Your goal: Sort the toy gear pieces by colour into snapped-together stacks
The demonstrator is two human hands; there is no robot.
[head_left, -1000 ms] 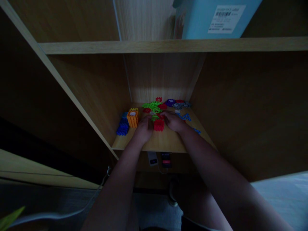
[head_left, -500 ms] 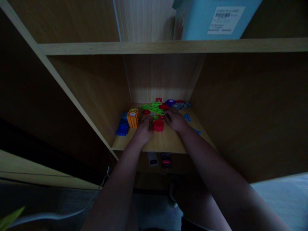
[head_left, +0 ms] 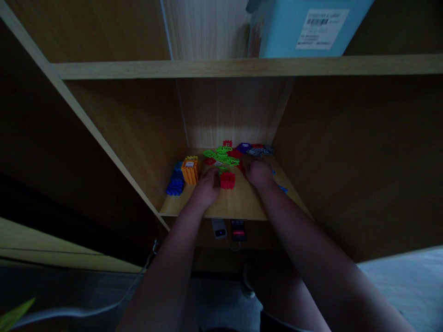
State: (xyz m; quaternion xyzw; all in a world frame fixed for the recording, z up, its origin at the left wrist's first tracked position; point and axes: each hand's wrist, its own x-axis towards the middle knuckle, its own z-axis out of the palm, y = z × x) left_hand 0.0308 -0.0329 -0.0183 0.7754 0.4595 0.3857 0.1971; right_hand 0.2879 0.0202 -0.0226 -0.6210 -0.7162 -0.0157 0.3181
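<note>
Both my arms reach into a wooden shelf compartment. A small red block cube stands on the shelf board. My left hand rests against the cube's left side, fingers curled beside it. My right hand lies to the cube's right, apart from it, fingers curled down over loose pieces; what they hold is hidden. Behind the hands lie flat green pieces, red pieces, a purple piece and grey pieces.
An orange block cube and a blue block stack stand at the left of the shelf. Blue pieces lie at the right. A light blue box sits on the shelf above. Two small devices hang under the board.
My right hand has moved right, away from the red cube, toward the loose blue pieces. My left hand has stayed beside the cube.
</note>
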